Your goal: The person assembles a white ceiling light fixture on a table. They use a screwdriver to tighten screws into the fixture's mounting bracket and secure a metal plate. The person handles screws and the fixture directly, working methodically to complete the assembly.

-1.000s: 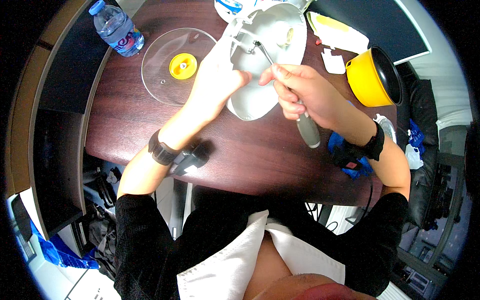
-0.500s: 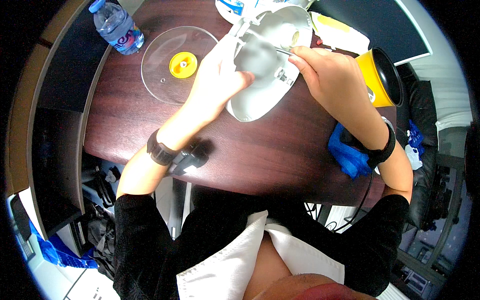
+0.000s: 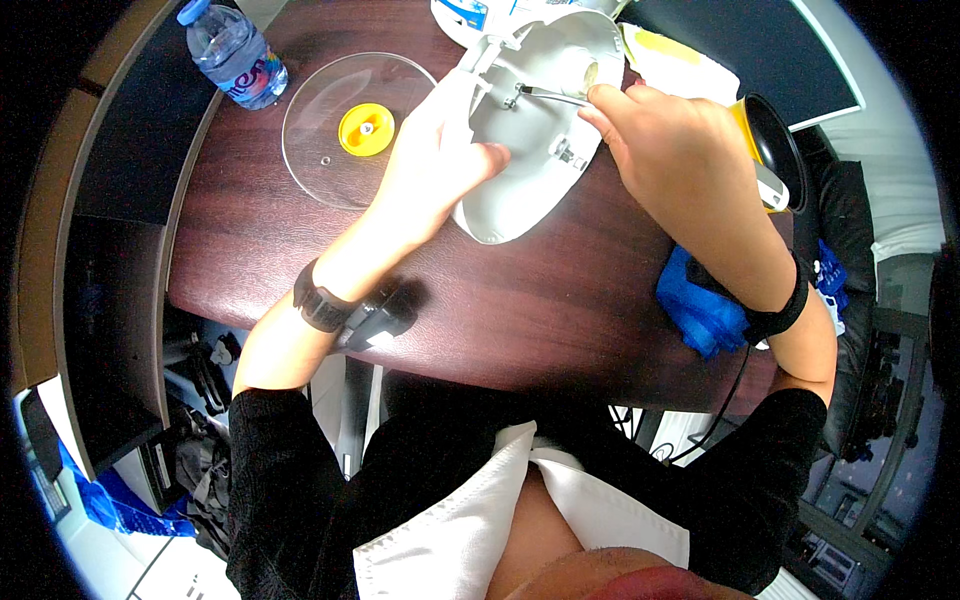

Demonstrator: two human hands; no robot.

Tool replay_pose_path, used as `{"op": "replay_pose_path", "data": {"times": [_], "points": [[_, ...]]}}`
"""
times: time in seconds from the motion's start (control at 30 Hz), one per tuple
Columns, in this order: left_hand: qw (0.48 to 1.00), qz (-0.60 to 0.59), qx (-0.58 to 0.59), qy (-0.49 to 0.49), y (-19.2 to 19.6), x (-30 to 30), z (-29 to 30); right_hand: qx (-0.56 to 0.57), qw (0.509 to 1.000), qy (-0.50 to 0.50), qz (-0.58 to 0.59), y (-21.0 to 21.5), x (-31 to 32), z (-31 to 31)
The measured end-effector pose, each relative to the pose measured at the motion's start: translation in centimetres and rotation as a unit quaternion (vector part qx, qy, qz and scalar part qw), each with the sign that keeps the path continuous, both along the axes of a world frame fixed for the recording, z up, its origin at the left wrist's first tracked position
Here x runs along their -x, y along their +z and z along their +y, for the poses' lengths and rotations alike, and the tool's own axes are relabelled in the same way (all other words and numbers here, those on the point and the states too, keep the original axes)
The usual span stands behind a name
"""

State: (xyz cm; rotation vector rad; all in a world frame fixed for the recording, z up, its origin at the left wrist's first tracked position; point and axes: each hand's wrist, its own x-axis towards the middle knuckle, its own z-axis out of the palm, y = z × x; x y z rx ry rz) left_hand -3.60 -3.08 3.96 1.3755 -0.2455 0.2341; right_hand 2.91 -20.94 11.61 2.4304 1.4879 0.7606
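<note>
The left hand [image 3: 435, 150] is gripping the grey plastic housing [image 3: 530, 120], tilting it on the dark table [image 3: 560, 300]. The right hand [image 3: 665, 150] is closing its grip on a screwdriver [image 3: 550, 95], pressing the tip into the housing.

A dark reddish-brown wooden surface [image 3: 300, 250] with a curved near edge. On it, at the far left corner, stands a clear plastic water bottle [image 3: 232, 55] with a blue cap. Just beside the bottle lies a round clear glass lid [image 3: 330, 140] with a yellow knob at its middle. A white plastic appliance shell [image 3: 540, 150] rests near the centre. A yellow pot [image 3: 770, 150] sits at the right, with a crumpled blue cloth [image 3: 700, 310] nearer the front edge.
</note>
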Motion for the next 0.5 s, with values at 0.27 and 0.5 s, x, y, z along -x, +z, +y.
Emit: {"op": "replay_pose_path", "data": {"times": [0.27,0.5], "points": [[0.998,-0.015,-0.053,0.033,0.0,-0.2,0.2,0.004,1.000,0.020,-0.018,0.3,0.5,0.6],[0.997,-0.007,-0.058,0.051,-0.1,-0.4,-0.1,-0.212,0.916,0.081,0.331,-4.1,-2.3,0.1]]}}
